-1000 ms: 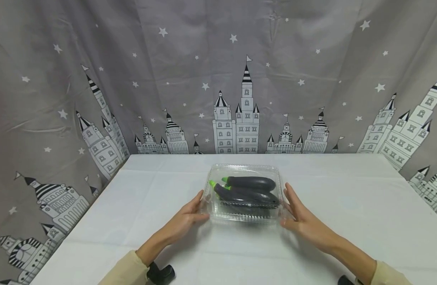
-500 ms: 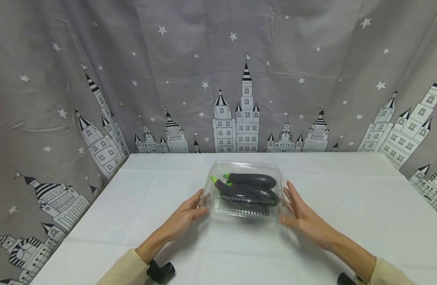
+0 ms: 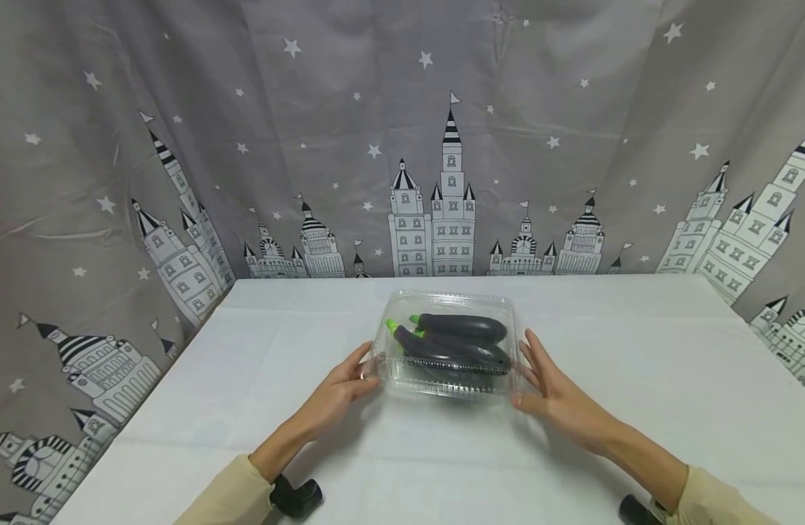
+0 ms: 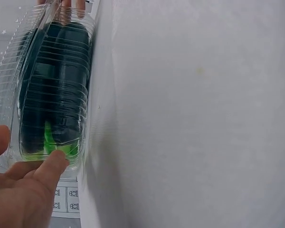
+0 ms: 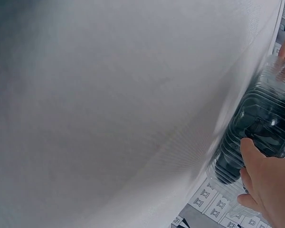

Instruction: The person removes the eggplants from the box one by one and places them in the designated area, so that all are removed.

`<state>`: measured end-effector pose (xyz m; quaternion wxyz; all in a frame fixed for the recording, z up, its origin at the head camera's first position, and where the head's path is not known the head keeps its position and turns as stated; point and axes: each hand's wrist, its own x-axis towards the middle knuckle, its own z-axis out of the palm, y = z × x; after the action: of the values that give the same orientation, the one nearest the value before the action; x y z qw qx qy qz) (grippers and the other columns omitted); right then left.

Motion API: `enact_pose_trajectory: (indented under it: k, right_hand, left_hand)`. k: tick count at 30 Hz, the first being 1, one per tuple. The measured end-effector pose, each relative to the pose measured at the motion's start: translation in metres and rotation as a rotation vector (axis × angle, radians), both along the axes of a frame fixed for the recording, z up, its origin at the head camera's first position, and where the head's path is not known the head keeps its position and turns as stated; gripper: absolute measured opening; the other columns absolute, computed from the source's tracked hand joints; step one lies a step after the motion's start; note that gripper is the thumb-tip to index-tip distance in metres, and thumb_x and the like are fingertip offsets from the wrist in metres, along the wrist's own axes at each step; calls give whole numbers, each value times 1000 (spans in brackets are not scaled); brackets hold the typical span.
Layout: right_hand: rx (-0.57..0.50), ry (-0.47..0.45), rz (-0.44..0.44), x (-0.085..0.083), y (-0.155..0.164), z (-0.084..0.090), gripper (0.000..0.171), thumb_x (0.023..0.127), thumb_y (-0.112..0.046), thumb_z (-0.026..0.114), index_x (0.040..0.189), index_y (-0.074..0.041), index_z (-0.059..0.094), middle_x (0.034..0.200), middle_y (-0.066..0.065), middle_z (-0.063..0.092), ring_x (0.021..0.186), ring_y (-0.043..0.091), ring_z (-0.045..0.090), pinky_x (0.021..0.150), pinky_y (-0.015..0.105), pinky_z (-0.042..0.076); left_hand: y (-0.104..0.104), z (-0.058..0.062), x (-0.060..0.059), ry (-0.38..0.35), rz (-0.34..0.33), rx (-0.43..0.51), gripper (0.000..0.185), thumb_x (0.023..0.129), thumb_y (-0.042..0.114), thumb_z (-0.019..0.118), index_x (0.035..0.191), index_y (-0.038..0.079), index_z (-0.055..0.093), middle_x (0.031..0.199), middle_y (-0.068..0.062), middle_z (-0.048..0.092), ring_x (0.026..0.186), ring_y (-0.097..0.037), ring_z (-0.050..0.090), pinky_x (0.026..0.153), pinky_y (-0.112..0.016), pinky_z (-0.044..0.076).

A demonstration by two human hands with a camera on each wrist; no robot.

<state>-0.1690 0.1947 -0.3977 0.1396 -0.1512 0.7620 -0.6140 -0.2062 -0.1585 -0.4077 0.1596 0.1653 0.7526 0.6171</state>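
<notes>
Fingers straight on both sides: the left hand (image 3: 340, 390) presses its fingertips (image 4: 52, 164) against the left end of the clear plastic clamshell box (image 3: 447, 350), and the right hand (image 3: 552, 394) lies flat against its right end, so the box sits between 2 open palms. The box rests closed on the white tablecloth (image 3: 639, 394) at the centre of the head view, holding 2 dark eggplants (image 3: 461, 339) with green stems (image 4: 50, 142) toward the left. A grey castle-print curtain (image 3: 179, 146) fills the upper frame.
</notes>
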Motion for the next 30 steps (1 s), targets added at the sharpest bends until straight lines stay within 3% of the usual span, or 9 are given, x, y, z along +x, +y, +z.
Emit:
enact_pose_trajectory:
  k: [4, 8, 10, 15, 18, 30]
  right_hand:
    - [12, 3, 1, -1, 1, 0, 106, 92, -5, 63, 155, -20, -21, 162, 15, -15, 146, 43, 2, 109, 62, 16]
    - [29, 17, -11, -1, 4, 2, 105, 92, -7, 63, 156, -17, -20, 162, 17, -13, 146, 45, 2, 109, 62, 15]
    - [35, 24, -19, -2, 6, 2, 104, 93, -9, 64, 156, -16, -19, 162, 18, -12, 146, 45, 3, 109, 62, 15]
    - [21, 28, -7, -4, 9, 3, 102, 94, -8, 62, 156, -17, -19, 162, 18, -12, 146, 44, 4, 109, 62, 17]
    - [21, 28, -2, -4, 8, 2, 101, 94, -6, 61, 156, -16, -18, 162, 19, -12, 146, 44, 5, 109, 63, 18]
    - [-5, 35, 16, -2, 7, 1, 97, 94, -5, 61, 157, -9, -12, 162, 17, -14, 147, 44, 4, 108, 65, 14]
  left_hand:
    - [1, -1, -1, -1, 22, -18, 71, 99, 7, 47, 156, -3, 6, 153, -30, 28, 140, -37, 30, 111, -46, 31]
    - [1, -2, -1, 17, 53, -1, 58, 102, 5, 41, 154, -3, 18, 146, -31, 40, 127, -34, 46, 103, -36, 41]
    - [1, -1, 0, 38, 31, 4, 53, 104, 3, 36, 153, -5, 19, 145, -33, 39, 126, -37, 48, 104, -35, 42]
    - [1, 1, 4, 89, -62, -33, 58, 106, 8, 37, 154, -7, 8, 152, -35, 26, 138, -45, 33, 109, -48, 32]
    - [2, 2, 5, 88, -48, -60, 62, 105, 10, 43, 155, -5, 9, 153, -33, 26, 141, -43, 29, 110, -52, 30]
    - [1, -1, 4, 83, -12, -126, 64, 104, 14, 49, 156, -1, 14, 152, -27, 34, 139, -40, 35, 111, -54, 28]
